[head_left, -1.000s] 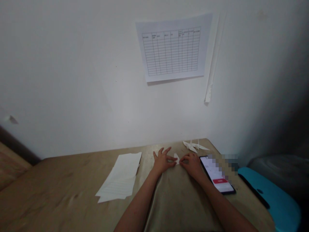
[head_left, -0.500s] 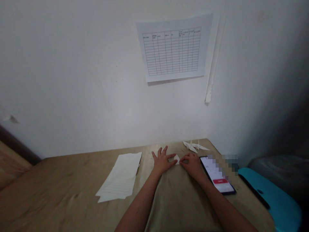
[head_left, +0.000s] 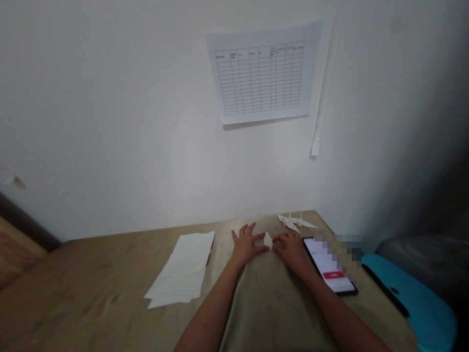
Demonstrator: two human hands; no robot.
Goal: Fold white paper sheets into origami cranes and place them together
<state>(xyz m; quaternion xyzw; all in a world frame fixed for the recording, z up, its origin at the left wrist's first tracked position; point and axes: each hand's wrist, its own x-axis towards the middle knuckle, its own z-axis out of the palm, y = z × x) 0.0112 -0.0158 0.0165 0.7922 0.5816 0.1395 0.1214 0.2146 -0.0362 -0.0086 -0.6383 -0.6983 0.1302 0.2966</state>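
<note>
A small white folded piece of paper [head_left: 267, 240], pointed at the top, lies on the table between my two hands. My left hand [head_left: 247, 245] rests on the tabletop with its fingers spread, index finger and thumb reaching to the paper's left and lower edges. At the paper's right corner, my right hand [head_left: 290, 248] is curled, its thumb and index fingertips closed together on the edge. Behind the right hand lie white folded paper cranes [head_left: 296, 223]; how many is hard to make out.
White paper sheets [head_left: 183, 269] lie left of my hands on the brown-covered table [head_left: 91, 288]. A phone [head_left: 331, 274] with a lit screen lies beside my right forearm. Past the right table edge is a turquoise stool or chair [head_left: 417, 303]. A printed table sheet [head_left: 264, 78] hangs on the wall.
My left index finger and thumb have spread wider apart, and more of the folded paper shows between them. The right hand stays at the paper's right corner.
</note>
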